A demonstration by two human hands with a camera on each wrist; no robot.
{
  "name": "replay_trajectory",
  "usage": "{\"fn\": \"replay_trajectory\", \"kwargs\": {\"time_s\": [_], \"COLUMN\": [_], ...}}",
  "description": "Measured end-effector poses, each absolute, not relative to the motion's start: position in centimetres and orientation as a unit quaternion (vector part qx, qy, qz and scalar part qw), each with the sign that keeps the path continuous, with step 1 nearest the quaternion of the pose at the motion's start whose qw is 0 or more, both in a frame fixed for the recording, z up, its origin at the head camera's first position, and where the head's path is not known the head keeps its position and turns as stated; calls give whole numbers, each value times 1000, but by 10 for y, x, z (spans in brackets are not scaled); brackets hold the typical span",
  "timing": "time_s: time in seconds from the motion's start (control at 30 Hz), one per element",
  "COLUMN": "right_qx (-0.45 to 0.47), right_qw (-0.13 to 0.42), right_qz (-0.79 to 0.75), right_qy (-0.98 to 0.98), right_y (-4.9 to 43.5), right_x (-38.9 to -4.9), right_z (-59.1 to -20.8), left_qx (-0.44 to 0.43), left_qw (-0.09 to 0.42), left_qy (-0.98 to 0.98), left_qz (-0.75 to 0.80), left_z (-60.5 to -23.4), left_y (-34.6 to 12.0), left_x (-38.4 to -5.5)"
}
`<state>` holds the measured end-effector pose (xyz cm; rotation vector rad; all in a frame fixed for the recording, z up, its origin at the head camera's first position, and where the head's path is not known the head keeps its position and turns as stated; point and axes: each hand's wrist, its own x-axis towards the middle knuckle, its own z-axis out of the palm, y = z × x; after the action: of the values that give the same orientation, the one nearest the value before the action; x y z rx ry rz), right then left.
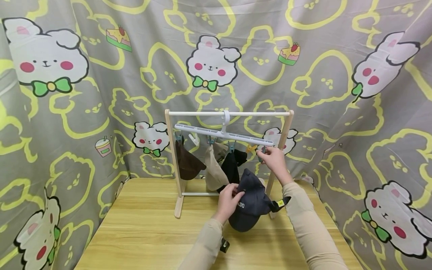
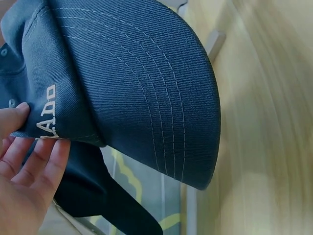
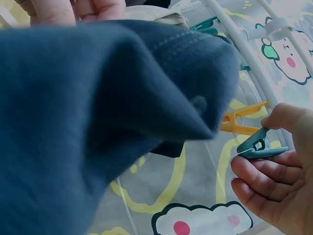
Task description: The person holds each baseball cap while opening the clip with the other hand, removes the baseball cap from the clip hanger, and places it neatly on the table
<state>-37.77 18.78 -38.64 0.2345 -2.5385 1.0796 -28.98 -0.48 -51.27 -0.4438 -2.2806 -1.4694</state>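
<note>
My left hand (image 1: 228, 201) pinches a dark navy baseball cap (image 1: 254, 200) by the side of its crown, thumb outside and fingers beneath the fabric. White letters run along the cap's front beside the stitched brim (image 2: 142, 83). The brim points down over the table in the head view. At the right end of a white clip hanger (image 1: 202, 131), my right hand (image 1: 275, 161) squeezes a green clothespin (image 3: 264, 151) between thumb and fingers. The cap's folded crown edge is left of this clothespin in the right wrist view, apart from it.
Brown (image 1: 189, 165), beige (image 1: 215, 170) and black (image 1: 230, 169) caps hang from clips farther left. A yellow clothespin (image 3: 239, 121) and a white clothespin (image 1: 194, 139) hang without caps. The hanger hooks onto a wooden rack (image 1: 170, 150) on the wooden table (image 1: 141, 225), with patterned curtains around.
</note>
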Motion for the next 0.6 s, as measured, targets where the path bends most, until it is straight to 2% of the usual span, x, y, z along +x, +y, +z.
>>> {"fn": "replay_trajectory", "kwargs": {"time_s": [0.37, 0.6], "right_qx": [89, 93], "right_qw": [183, 192], "right_qz": [378, 369], "right_qy": [-903, -905], "right_y": [188, 189], "right_x": [-378, -379], "right_z": [-387, -389], "left_qx": [-150, -158], "left_qw": [186, 200], "left_qy": [-819, -816], "left_qz": [-522, -519], "left_z": [-517, -518], "left_y": [-17, -22], "left_x": [-281, -278]}}
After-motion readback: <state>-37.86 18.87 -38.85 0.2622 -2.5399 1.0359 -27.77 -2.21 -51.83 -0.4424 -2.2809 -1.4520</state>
